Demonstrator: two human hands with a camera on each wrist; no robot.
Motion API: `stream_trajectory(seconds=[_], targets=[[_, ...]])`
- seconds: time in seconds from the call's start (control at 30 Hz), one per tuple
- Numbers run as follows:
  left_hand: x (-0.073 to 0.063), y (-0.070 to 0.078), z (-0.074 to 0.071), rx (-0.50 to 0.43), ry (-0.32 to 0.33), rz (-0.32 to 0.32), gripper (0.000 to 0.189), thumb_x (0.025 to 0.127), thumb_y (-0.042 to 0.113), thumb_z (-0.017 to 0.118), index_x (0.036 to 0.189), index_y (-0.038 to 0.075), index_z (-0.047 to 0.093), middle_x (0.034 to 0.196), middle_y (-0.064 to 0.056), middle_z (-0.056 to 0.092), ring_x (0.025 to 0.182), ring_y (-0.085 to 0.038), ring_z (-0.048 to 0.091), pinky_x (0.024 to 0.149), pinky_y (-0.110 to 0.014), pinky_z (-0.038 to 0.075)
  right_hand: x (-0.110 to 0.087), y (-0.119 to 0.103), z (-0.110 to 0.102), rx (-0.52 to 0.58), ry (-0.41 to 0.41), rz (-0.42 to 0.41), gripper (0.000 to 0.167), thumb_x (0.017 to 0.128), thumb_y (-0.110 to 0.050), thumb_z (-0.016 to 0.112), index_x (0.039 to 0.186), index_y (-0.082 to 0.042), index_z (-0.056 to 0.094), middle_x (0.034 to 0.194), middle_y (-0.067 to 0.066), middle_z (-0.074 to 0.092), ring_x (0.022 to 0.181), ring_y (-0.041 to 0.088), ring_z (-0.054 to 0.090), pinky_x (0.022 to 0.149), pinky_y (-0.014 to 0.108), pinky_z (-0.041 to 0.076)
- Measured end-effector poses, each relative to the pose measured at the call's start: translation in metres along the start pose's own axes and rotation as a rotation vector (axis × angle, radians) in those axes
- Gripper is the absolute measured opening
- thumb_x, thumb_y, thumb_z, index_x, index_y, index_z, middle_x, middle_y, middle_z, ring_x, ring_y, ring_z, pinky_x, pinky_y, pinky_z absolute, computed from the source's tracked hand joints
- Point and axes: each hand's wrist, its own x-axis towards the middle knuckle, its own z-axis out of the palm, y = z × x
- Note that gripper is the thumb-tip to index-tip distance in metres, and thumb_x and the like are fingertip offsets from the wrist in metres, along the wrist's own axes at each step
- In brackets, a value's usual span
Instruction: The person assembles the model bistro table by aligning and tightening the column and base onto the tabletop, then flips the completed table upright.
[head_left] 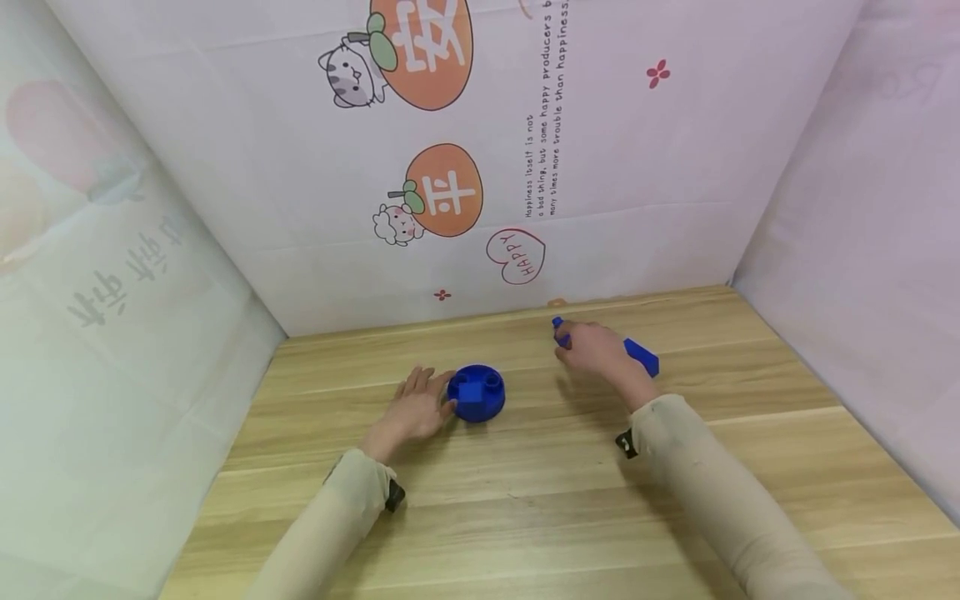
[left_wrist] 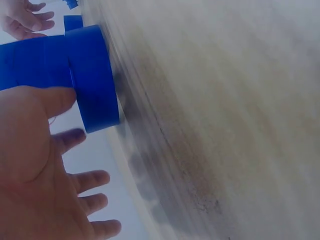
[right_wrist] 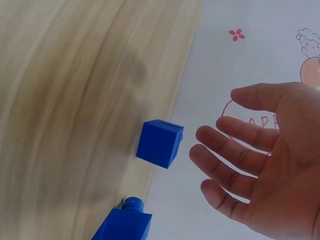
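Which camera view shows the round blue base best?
Head view: it shows the round blue base from above, most of its rim visible. Left wrist shows only its side, close up; right wrist doesn't show it.

Knobbed blue cube (right_wrist: pixel 154 144): partly covered by the bare right hand (right_wrist: pixel 277 167), head view. Right hand: cut by right edge, right wrist view. Long angular blue piece (head_left: pixel 642 357): partly behind right hand, head view. Round blue base (head_left: pixel 496 408): cut by left edge, left wrist view; part behind thumb of bare left hand (left_wrist: pixel 32 170). Left hand: cut by left and lower edges, same view. Pale cloth sleeves, 2 (head_left: pixel 720 483): cut by lower edge, head view. Black wrist items, 2 (head_left: pixel 395 495): too small to identify.
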Motion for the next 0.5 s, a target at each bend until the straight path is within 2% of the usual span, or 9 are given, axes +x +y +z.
stream_trajectory(seconds=[0.2, 0.4, 0.5], targets=[[0.0013, 0.001, -0.0003, 0.0, -0.01, -0.007, 0.062, 0.104, 0.047, 0.045, 0.157, 0.022, 0.027, 0.164, -0.019, 0.023, 0.155, -0.042, 0.01, 0.122, -0.061, 0.017, -0.0013, 0.0015, 0.001, 0.002, -0.001, 0.009, 0.046, 0.097, -0.031, 0.058, 0.135, -0.005, 0.06, 0.12, 0.018, 0.071, 0.105, 0.037, 0.068, 0.083, 0.051, 0.055], [0.0029, 0.0018, -0.0018, 0.037, -0.027, 0.015, 0.058, 0.105, 0.034, 0.043, 0.16, 0.026, 0.024, 0.164, -0.018, 0.022, 0.154, -0.042, 0.01, 0.121, -0.062, 0.019, -0.0017, 0.0021, 0.002, 0.002, 0.002, 0.006, 0.047, 0.097, -0.031, 0.058, 0.135, -0.005, 0.06, 0.117, 0.017, 0.072, 0.104, 0.035, 0.069, 0.083, 0.051, 0.055], [0.0029, 0.0022, -0.0005, 0.029, -0.043, 0.01, 0.069, 0.1, 0.042, 0.051, 0.16, 0.027, 0.022, 0.166, -0.016, 0.021, 0.155, -0.039, 0.009, 0.123, -0.06, 0.017, -0.0015, 0.0028, 0.0031, -0.002, -0.001, 0.011, 0.046, 0.097, -0.031, 0.057, 0.135, -0.005, 0.06, 0.117, 0.016, 0.073, 0.103, 0.035, 0.069, 0.083, 0.05, 0.055]])
